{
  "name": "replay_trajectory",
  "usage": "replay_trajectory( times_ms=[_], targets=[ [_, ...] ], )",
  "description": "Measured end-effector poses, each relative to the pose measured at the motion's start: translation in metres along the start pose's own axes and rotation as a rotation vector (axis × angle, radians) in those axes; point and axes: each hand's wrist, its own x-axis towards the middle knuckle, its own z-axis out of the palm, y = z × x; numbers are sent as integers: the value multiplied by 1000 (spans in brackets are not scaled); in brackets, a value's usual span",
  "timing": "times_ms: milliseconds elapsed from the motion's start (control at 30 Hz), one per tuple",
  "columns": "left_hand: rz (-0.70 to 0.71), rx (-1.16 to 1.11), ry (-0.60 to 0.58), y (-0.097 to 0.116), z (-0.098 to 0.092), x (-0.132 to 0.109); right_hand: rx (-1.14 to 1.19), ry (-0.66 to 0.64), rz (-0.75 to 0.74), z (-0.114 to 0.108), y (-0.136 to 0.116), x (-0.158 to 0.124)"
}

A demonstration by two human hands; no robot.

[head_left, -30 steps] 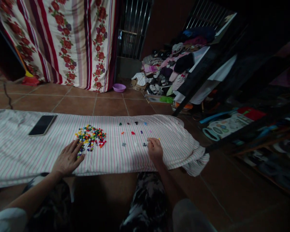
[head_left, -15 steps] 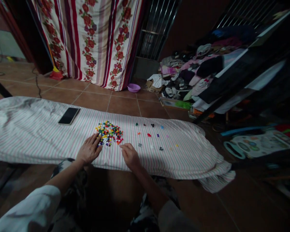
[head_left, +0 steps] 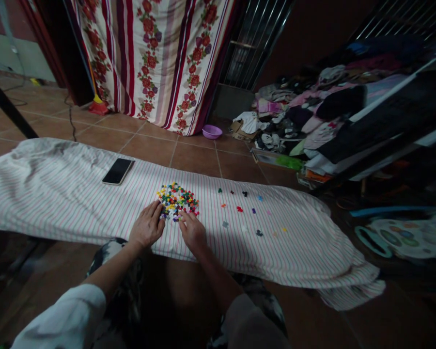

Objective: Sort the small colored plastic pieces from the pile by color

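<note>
A pile of small multicoloured plastic pieces (head_left: 176, 196) lies on a striped cloth (head_left: 76, 208). My left hand (head_left: 147, 227) rests at the pile's left edge, its fingers stretched out and nothing visibly held. At the near right edge of the pile is my right hand (head_left: 194, 232), fingertips touching the pieces, with thumb and forefinger slightly apart. To the right, small groups of pieces sit apart by colour, among them a red group (head_left: 239, 209), a black group (head_left: 244, 194), a grey group (head_left: 225, 224) and a blue group (head_left: 260, 198). Individual pieces under the fingertips are too small to make out.
A dark-screened phone (head_left: 118, 171) lies on the cloth left of the pile. Beyond, a purple basin (head_left: 212, 131) stands on the tiled floor before a floral curtain (head_left: 167, 63). Heaped clothes (head_left: 305, 106) fill the back right, near a dark slanting bar (head_left: 352, 162).
My right hand has moved left from beside the pile onto its near edge, and its pinched fingers have loosened. My left hand stays at the pile. The whole view has shifted slightly.
</note>
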Motion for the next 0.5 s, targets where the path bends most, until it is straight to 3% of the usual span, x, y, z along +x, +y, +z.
replay_trajectory(
  times_ms=[100, 500],
  targets=[
    [-19, 12, 8, 2, -1, 0, -29, 52, -41, 0, -1, -3],
    [-1, 38, -26, 3, -4, 1, -17, 63, -38, -9, -10, -10]
  ],
)
